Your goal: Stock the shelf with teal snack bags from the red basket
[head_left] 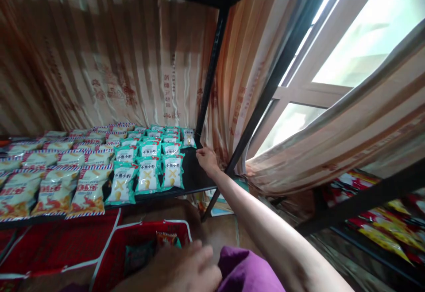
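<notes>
My right hand [207,160] reaches to the right end of a black shelf [192,172], by the corner post. Its fingers are curled together; whatever they may hold is hidden. Just left of it stands a teal-and-white snack bag [188,138], apart from the fingers. Rows of the same bags [148,174] fill the shelf further left. My left hand [186,267] is low in front, smeared by motion, with its fingers loosely apart and nothing seen in them. Beyond it is a red basket [109,256], which holds a dark teal pack [139,256] and an orange packet [166,238].
White-and-red snack bags [88,190] line the shelf's left part. A black post [214,66] and slanting bar [265,101] frame the corner. Patterned curtains [133,61] hang behind, with a window [358,48] at right. Red and yellow packets [381,225] lie on another rack.
</notes>
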Demonstrator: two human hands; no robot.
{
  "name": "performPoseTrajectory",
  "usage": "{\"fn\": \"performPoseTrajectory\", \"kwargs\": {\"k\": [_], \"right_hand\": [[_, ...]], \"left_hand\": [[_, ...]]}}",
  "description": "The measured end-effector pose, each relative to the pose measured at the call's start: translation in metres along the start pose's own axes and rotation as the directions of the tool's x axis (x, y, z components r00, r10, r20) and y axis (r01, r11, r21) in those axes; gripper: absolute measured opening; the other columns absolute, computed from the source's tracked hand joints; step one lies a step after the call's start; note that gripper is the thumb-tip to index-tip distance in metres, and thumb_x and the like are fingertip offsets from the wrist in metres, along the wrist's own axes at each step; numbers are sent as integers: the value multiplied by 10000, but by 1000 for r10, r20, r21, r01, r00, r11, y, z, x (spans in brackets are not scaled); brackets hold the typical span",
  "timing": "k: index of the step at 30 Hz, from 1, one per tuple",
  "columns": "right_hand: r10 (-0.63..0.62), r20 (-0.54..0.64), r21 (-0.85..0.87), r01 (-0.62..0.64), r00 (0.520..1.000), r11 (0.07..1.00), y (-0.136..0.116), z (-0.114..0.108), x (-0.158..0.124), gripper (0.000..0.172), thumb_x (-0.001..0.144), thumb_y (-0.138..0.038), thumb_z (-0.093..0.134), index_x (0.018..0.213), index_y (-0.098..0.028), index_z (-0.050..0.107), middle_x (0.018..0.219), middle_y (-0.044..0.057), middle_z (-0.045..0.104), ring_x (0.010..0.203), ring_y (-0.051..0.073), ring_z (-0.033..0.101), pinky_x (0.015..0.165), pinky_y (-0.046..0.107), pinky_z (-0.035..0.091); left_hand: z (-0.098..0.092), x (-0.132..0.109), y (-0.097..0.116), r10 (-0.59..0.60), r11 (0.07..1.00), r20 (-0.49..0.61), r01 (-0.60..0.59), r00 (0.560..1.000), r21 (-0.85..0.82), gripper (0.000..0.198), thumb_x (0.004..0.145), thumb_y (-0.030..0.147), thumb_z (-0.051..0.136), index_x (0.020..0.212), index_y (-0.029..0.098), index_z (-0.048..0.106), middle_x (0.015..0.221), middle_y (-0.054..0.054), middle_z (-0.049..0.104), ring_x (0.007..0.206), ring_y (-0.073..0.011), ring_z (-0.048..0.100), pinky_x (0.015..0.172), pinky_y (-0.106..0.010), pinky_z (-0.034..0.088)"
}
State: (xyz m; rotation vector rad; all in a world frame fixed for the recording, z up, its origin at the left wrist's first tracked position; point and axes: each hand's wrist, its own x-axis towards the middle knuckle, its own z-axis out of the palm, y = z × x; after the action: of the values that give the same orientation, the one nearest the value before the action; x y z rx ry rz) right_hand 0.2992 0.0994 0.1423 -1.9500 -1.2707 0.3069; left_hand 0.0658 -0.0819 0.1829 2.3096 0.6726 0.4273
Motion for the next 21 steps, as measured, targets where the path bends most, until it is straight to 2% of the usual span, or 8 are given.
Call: {"fn": "performPoseTrajectory", "kwargs": {"k": [3,5,9,11,13,17,19,21], "right_hand": [[8,-21,15,-8,1000,1000,14,8,1,228,777,-183,551,944,-197,706,914,43,732,865,181,676,820,289,495],[5,-41,35,-4,999,999,22,14,3,236,778,-178,545,958,-191,697,958,55,727,903,188,671,849,308,492],[0,-75,87,6,997,996,33,24,5,244,779,-167,532,970,-172,683,972,71,721,922,190,668,880,324,490],[-1,-83,113,10,997,994,36,29,5,242,783,-170,523,971,-175,676,955,64,720,914,187,666,885,331,490],[-6,-87,138,18,996,990,37,32,1,243,799,-184,504,979,-172,667,970,69,713,929,186,658,897,337,484],[-39,-82,252,59,996,966,36,31,-30,294,866,-254,430,1091,-160,595,1039,79,683,917,161,651,848,301,506],[-98,-80,434,123,992,892,36,28,-58,295,874,-305,447,1096,-158,572,988,78,677,847,161,657,772,290,528],[-143,-24,483,137,989,865,38,27,-92,260,871,-329,483,1054,-178,589,920,61,676,814,164,653,745,290,527]], "left_hand": [[-14,29,-11,-82,979,28,76,996,188,375,776,196,534,1131,249,642,1253,-75,621,1170,-251,571,985,-379,466],[-7,42,-30,-149,958,-159,182,976,220,360,815,170,447,1103,224,656,1320,-81,571,1211,-235,541,1004,-382,460],[14,60,-81,-168,934,-667,333,725,128,391,897,272,362,1193,139,580,1340,-140,537,1255,-236,495,1039,-433,428],[22,65,-101,-176,930,-756,359,630,83,383,896,284,383,1199,128,559,1347,-153,521,1259,-246,486,1023,-448,440],[30,64,-114,-147,945,-783,321,605,71,338,890,260,398,1153,147,577,1302,-142,556,1225,-239,514,1006,-438,454],[52,49,-118,-64,984,-667,158,742,82,309,871,158,360,987,190,644,1041,-86,680,1018,-175,632,928,-332,505],[66,38,-116,-108,986,-479,155,871,58,344,853,128,342,946,203,665,996,-73,693,958,-166,649,879,-300,522],[81,24,-116,-228,969,-264,245,937,33,311,815,140,396,888,221,687,941,-57,709,895,-177,662,840,-299,532]]}}
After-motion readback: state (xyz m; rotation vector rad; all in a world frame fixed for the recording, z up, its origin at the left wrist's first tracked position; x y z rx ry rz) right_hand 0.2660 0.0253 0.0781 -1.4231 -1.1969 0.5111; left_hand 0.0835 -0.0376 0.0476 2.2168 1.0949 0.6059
